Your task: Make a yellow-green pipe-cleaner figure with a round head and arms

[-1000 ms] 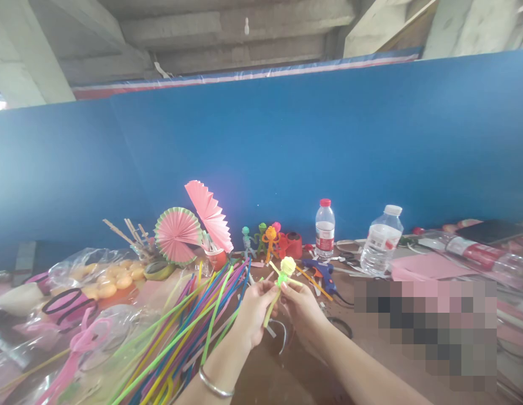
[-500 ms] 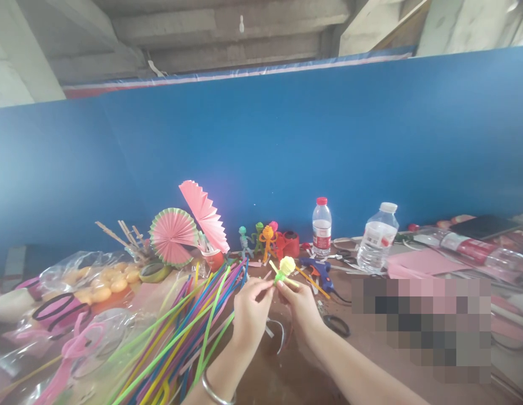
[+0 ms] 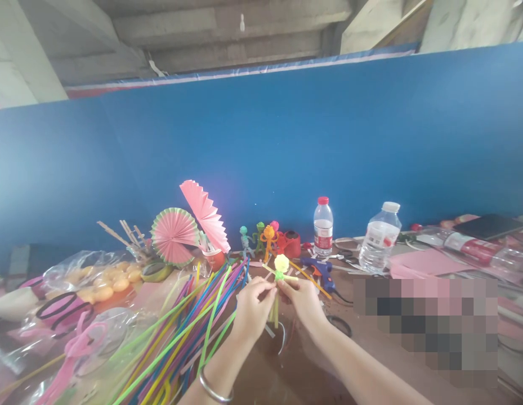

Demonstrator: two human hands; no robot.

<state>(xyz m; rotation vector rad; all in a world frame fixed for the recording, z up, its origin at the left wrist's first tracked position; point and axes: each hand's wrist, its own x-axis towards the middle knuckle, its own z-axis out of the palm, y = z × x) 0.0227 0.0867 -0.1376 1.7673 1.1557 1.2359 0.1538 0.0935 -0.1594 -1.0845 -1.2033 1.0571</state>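
A small pipe-cleaner figure (image 3: 281,264) with a pale yellow round head and a green middle is held upright at the centre. Its thin arms stick out to both sides, and pale yellow legs hang below my fingers. My left hand (image 3: 253,306) pinches it from the left. From the right, my right hand (image 3: 302,304) grips it too, fingers closed near the green part. Behind it stand several finished-looking figures, among them an orange one (image 3: 268,242) and a light blue one (image 3: 244,241).
Many coloured pipe cleaners (image 3: 189,332) lie at the left front. Pink paper fans (image 3: 174,236) stand behind them. A blue glue gun (image 3: 322,271), a red-capped bottle (image 3: 323,228) and a white-capped bottle (image 3: 379,239) are at the right, beside pink paper (image 3: 417,263).
The yellow figure has turned from tilted to upright, and its legs now show hanging below my hands. Both hands still hold it in about the same place.
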